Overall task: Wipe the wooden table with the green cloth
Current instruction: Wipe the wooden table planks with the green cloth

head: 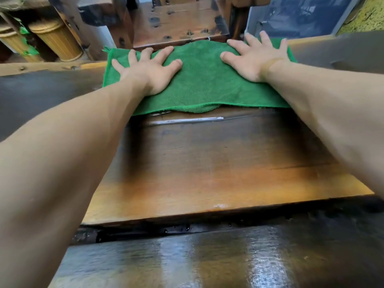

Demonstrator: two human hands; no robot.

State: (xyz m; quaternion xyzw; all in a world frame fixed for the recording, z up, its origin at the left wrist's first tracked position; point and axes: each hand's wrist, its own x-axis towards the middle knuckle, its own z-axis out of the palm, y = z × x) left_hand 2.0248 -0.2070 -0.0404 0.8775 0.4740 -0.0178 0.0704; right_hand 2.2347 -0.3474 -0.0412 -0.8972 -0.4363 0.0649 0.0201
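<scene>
At the far edge of the wooden table (pixel 207 163), your two hands are flat on the green cloth (pixel 199 80), and most of the risk sits right there. Starting at the left, the bamboo-look bins (pixel 56 38) stand on the floor beyond the table, well apart from the cloth, so they matter only if something drops that way. Your left hand (pixel 149 69) lies palm down on the cloth's left half, fingers straight and spread wide, pinching nothing. That means friction alone keeps the fabric under you; if you push any farther out, the far left corner, which already seems to poke past the table's edge, could drag the rest of the cloth over and off.

Between your hands the cloth bulges a little toward the wooden chair (pixel 178 23) behind the table. A ridge like that skips over the surface instead of wiping it, and uneven pressure from the two palms would make it worse.

Your right hand (pixel 255 59) presses the right half the same way, fingers splayed and straight, fingertips close to the far hem. I cannot tell whether that hem overhangs the edge, since the wide lens bends everything there.

Nearer you, the cloth's front edge shows a second layer peeking out, so it is probably folded; on a pull back toward you the layers may slide apart. The wood looks glossy, perhaps damp, and a leaning palm could slip on it
</scene>
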